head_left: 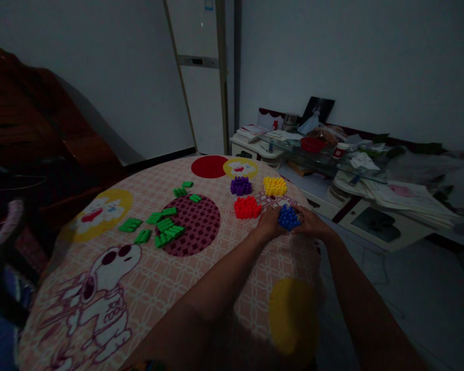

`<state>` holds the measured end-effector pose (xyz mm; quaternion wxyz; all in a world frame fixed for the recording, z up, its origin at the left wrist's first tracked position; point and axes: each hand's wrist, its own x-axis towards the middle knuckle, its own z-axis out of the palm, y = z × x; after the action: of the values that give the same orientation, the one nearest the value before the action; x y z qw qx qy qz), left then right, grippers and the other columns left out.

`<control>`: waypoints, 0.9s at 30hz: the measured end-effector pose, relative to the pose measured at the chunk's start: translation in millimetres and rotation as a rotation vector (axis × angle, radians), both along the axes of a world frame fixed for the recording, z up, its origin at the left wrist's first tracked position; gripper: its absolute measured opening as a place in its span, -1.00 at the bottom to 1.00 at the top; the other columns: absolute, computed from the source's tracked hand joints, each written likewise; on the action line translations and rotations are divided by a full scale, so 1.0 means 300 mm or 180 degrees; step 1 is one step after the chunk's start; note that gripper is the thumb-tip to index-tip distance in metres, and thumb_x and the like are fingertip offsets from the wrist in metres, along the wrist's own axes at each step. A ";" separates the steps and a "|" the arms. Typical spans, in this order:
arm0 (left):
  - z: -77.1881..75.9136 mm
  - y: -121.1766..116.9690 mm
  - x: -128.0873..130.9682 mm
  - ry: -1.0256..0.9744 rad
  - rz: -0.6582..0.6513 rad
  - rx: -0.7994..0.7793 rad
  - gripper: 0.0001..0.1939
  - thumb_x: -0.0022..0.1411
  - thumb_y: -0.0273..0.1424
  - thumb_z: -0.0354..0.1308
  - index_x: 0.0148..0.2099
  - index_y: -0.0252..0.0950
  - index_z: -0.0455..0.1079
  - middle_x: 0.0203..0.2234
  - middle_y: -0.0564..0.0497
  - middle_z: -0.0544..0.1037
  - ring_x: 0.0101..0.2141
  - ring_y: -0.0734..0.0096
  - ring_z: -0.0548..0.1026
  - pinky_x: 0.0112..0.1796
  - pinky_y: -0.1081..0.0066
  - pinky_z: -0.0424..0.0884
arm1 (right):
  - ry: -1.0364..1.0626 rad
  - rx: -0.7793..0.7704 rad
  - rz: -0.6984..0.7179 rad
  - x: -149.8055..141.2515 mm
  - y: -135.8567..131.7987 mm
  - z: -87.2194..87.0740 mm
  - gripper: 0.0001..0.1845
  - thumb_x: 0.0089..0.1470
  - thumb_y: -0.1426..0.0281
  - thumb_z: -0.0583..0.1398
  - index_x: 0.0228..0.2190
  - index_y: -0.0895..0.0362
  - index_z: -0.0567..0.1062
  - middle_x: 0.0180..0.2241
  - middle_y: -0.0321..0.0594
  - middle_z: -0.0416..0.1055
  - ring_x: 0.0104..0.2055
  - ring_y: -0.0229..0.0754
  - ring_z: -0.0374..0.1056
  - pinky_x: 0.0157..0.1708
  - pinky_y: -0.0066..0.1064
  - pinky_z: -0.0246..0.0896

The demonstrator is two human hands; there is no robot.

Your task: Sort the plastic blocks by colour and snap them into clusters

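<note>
One knobbly blue cluster, plastic perhaps in this dimness, is clasped between left hand and right hand; red cluster nearby.

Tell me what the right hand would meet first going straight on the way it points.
The right hand would most likely meet the cluster of blue peg-like pieces first, right at its fingertips; beyond that, the left hand. Exact contact is hard to judge in this dim view.

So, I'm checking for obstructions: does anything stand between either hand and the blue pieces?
Nothing visible: the left hand and right hand flank the blue pieces. The red pieces sit leftward, outside that gap.
</note>
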<state>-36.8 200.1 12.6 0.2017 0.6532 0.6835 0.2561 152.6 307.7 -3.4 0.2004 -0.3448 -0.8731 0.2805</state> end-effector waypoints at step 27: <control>0.039 0.130 -0.022 0.0311 0.0043 -0.0115 -0.18 -0.09 -0.26 0.45 0.23 -0.20 0.30 0.10 -0.16 0.42 0.07 0.11 0.48 0.03 0.32 0.43 | -0.0174 0.0186 0.0229 -0.078 0.124 0.048 -0.08 -0.37 0.46 0.44 0.14 0.09 0.46 0.08 -0.07 0.49 0.03 0.10 0.45 0.06 -0.12 0.32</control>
<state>-43.5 239.1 24.1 0.1782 0.6565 0.7013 0.2129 129.3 344.8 11.0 0.1763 -0.3147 -0.8979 0.2524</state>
